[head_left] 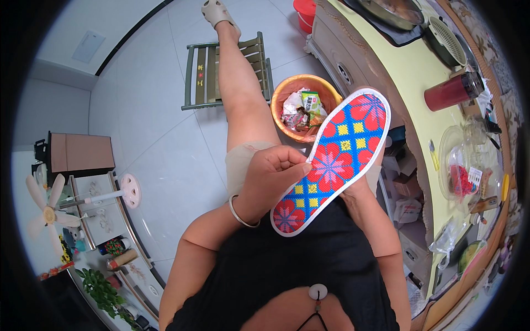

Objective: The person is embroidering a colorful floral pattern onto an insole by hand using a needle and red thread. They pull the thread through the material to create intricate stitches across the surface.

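An embroidered insole (330,168) with a white rim lies slanted over my lap. Red flowers, yellow squares and a blue ground cover its upper face. At its left edge, the thumb and forefinger of my left hand (274,175) are pinched together on the rim. Whether anything thin is between those fingertips I cannot make out. My right hand (356,190) supports the insole from behind and below, and its fingers are mostly hidden by it. A pale bangle (243,214) circles my left wrist.
Just beyond the insole stands an orange bin (277,98) holding wrappers. A folding stool (200,77) is under my outstretched leg. Along the right runs a cabinet top (408,83) with a pan, a dark red tumbler (450,92) and clutter. A fan (49,214) stands at left.
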